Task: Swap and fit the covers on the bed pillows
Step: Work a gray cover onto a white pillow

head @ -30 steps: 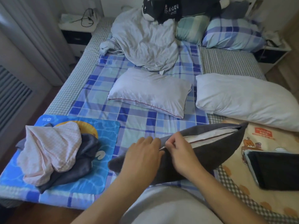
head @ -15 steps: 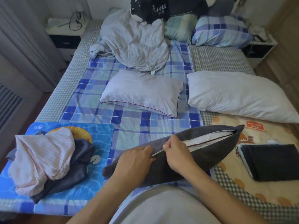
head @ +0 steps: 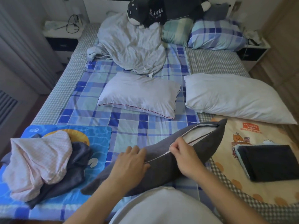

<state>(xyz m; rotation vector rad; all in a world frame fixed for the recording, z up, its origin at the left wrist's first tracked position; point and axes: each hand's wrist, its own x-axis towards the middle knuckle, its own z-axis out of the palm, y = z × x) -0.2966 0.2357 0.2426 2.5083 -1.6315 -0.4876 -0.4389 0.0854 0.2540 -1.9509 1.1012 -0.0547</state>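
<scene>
Grey covered pillow (head: 163,162) at the near edge of the bed (head: 129,126)

Its long axis runs from near-left to far-right (open zip end points far-right, white inside shows); the left hand (head: 129,164) presses flat on the cover, and the right hand (head: 184,157) pinches the zip edge.

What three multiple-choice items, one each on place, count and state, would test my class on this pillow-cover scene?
1. Where does the pink checked cloth lie?
A. on the blue mat
B. on the nightstand
C. on the floor

2. How many bare white pillows lie on the bed?
A. one
B. two
C. four

3. The grey cover's zip is
A. fully closed
B. partly open
C. missing

Answers:
1 A, it is heaped on the blue mat.
2 B, one beside another.
3 B, white filling shows beyond the right hand on the grey cover.
</scene>
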